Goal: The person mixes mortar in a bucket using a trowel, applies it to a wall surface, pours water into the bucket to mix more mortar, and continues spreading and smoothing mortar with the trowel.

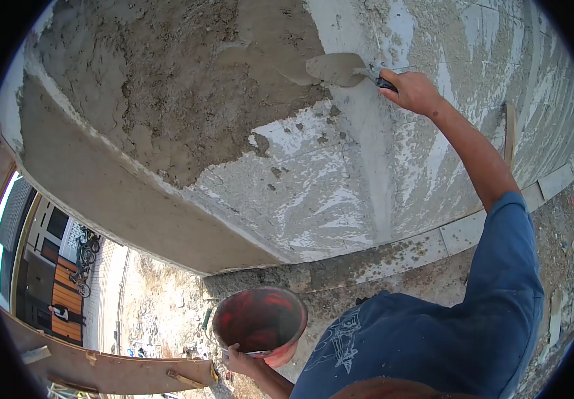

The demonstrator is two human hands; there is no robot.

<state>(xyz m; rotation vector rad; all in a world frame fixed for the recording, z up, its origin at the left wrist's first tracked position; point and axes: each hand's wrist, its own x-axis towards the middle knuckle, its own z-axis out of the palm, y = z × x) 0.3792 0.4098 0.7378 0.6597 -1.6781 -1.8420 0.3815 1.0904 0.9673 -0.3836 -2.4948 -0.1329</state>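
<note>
**Trowel blade at the edge of wet mortar, bucket held low**

Nearest is the blue shirt (426, 332), creased cloth with a pale line print, just beside the bucket (257, 309). The left hand (239, 361) grips the bucket's rim, fingers closed on its near side. The bucket is round and open-mouthed, its red wall smeared with grey; I cannot tell how much it holds.

Above the bucket in the view, well apart from it, the right hand (412, 91) is wrapped around the dark handle of the trowel (337, 69). The rounded, mortar-coated blade lies at the wall (300, 183), over the border between mortar and pale surface. The work in hand looks like spreading mortar; moving the blade from here seems to call for a shallow angle and even pressure.

On the bucket's far side, the mortar (167, 86) is dark, damp and pitted, smoother near the blade, with a ragged lower edge. The uncoated part is pale, streaked and scraped. A wooden strip (509, 136) leans against it, well to the bucket's right. Flat slabs (459, 236) line the wall's foot.

Left of the bucket, past a brown board (127, 376) and rubble-strewn ground (160, 286), are bicycles (87, 249), orange slats (64, 282) and another person (67, 314).
</note>
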